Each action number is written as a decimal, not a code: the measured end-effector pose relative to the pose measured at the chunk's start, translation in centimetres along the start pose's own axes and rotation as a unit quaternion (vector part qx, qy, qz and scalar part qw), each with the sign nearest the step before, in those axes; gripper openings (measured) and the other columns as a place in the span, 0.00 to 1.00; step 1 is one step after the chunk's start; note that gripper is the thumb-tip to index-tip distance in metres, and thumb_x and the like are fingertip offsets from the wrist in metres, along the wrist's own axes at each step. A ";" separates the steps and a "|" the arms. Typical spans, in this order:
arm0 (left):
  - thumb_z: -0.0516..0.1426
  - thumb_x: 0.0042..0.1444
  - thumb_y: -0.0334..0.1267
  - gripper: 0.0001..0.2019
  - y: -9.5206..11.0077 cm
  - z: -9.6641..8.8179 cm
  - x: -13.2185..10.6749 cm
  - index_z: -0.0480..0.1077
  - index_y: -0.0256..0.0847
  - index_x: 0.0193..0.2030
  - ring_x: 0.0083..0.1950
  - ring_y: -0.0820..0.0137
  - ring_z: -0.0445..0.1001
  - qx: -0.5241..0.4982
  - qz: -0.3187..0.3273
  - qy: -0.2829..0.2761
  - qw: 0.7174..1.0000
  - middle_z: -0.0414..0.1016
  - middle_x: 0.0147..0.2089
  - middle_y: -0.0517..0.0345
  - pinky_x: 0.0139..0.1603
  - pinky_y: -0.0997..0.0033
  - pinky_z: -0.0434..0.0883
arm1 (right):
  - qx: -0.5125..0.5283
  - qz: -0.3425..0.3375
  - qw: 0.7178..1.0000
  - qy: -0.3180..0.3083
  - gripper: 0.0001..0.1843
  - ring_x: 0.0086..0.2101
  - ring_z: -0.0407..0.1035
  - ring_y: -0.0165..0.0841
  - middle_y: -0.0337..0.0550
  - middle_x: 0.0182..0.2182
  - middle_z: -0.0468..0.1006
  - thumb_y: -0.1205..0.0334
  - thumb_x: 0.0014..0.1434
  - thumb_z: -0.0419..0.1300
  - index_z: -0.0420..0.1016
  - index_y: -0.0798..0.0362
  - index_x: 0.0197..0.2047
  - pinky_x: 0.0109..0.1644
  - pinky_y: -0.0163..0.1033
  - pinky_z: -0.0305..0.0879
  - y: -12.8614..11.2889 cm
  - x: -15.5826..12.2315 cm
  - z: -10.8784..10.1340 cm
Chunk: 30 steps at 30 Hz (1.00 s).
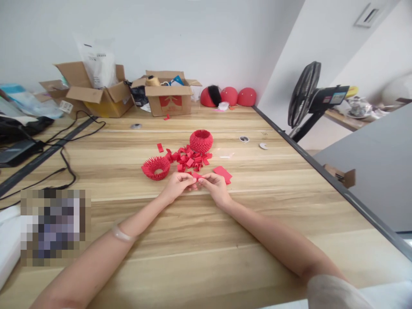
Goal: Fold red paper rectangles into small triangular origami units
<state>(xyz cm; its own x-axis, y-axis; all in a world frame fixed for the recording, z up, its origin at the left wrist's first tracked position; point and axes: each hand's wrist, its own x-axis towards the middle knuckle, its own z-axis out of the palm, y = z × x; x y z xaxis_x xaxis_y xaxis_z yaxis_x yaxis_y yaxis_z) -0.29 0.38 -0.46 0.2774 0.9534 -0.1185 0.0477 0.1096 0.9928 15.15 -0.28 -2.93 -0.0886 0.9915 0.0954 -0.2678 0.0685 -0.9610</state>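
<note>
My left hand (178, 184) and my right hand (215, 185) meet at the middle of the wooden table (206, 240), both pinching a small red paper piece (196, 175) between the fingertips. Just beyond them lies a pile of folded red paper pieces (189, 159). A red ring of joined pieces (156, 167) sits left of the pile. A rounded red bowl shape of joined pieces (201, 140) stands behind the pile. A short stack of flat red paper slips (223, 173) lies right beside my right hand.
Open cardboard boxes (96, 92) (169, 96) stand along the back wall, with red domes (229, 96) to their right. Black cables (64, 159) run over the table's left side. A black fan (305, 96) stands past the right edge. Small round bits (243, 138) lie at right.
</note>
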 end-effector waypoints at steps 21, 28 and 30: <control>0.61 0.47 0.41 0.11 0.0 0.0 0.0 0.73 0.32 0.25 0.25 0.76 0.69 0.074 0.029 -0.023 0.997 0.76 0.25 0.53 0.28 0.77 0.66 | 0.066 0.043 0.997 0.018 0.15 0.23 0.70 0.28 0.37 0.20 0.76 0.58 0.37 0.70 0.71 0.55 0.25 0.32 0.35 0.66 0.0 0.1 0.1; 0.61 0.46 0.40 0.10 0.0 0.0 0.0 0.72 0.33 0.23 0.24 0.75 0.70 0.057 0.016 -0.019 0.998 0.76 0.24 0.54 0.28 0.77 0.66 | 0.059 0.049 0.997 0.023 0.16 0.22 0.70 0.28 0.37 0.19 0.76 0.59 0.34 0.71 0.70 0.55 0.24 0.30 0.35 0.66 -0.1 0.1 0.2; 0.60 0.46 0.40 0.10 0.0 0.0 0.0 0.72 0.33 0.24 0.25 0.74 0.71 0.042 0.010 -0.009 0.999 0.76 0.24 0.54 0.28 0.76 0.67 | 0.055 0.048 0.997 0.018 0.16 0.21 0.69 0.28 0.36 0.18 0.76 0.59 0.34 0.71 0.70 0.54 0.24 0.29 0.35 0.66 -0.2 0.1 0.3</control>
<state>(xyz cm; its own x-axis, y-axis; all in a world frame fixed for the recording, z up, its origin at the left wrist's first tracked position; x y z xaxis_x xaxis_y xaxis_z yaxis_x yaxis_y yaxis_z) -0.27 0.36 -0.46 0.2967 0.9497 -0.1004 0.1223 0.0665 0.9903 14.91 -0.22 -2.70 -0.0845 0.9964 -0.0079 -0.3631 -0.0382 -0.9310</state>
